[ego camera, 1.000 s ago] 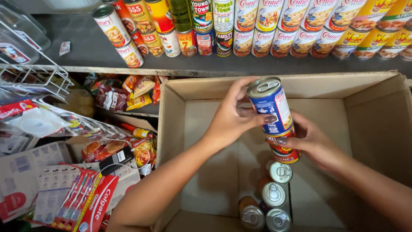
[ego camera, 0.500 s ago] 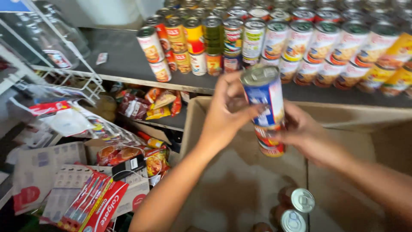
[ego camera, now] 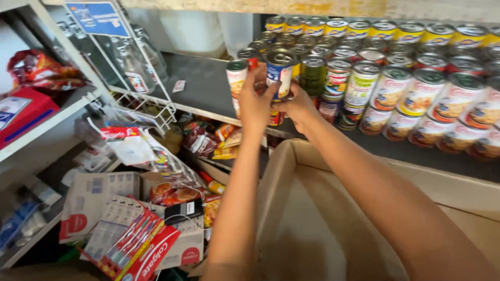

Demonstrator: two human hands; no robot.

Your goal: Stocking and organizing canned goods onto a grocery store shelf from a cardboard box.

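Observation:
Both my hands are raised to the dark shelf (ego camera: 203,93). My left hand (ego camera: 255,101) and my right hand (ego camera: 298,105) together grip a stack of two cans: a blue-labelled can (ego camera: 279,73) on top and a red-labelled can (ego camera: 276,116) under it, mostly hidden by my fingers. The stack is at the left end of the rows of cans (ego camera: 396,78) on the shelf, right next to a white-and-red can (ego camera: 237,78). Below my arms lies an open cardboard box (ego camera: 312,208).
Stacked cans with yellow, white and green labels fill the shelf to the right. Glass bottles (ego camera: 135,62) stand in a wire rack at left. Snack packets (ego camera: 208,143), toothbrush packs (ego camera: 135,244) and cartons are heaped at lower left. A side shelf (ego camera: 31,114) holds red packets.
My hands have lifted the two stacked cans out of the box and up to the shelf, beside the row of cans. The view has tilted up, so the cans in the box are out of sight.

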